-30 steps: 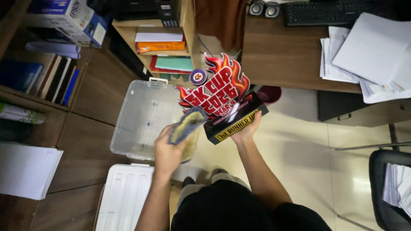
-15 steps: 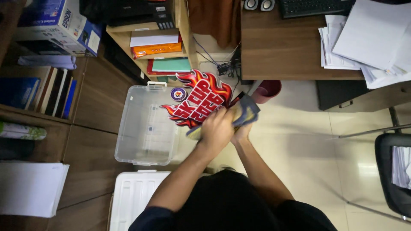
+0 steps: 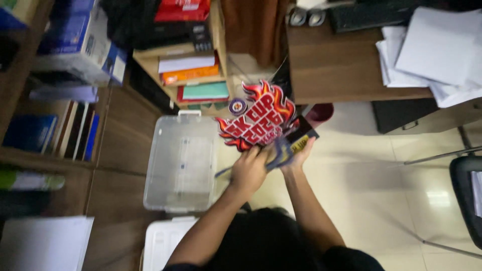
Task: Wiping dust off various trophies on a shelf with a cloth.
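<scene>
1. Two hands meet under a flame-shaped red trophy (image 3: 257, 119), held tilted above the floor, just right of a clear plastic bin (image 3: 182, 163).
2. Left hand (image 3: 248, 171) fingers press a blue cloth (image 3: 279, 153) against the trophy.
3. Right hand (image 3: 297, 156) fingers curl around its black base (image 3: 301, 135).

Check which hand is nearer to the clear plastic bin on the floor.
Left. The left hand is just right of the clear plastic bin, at the flame-shaped trophy; the right hand holds the trophy's base farther right.
</scene>
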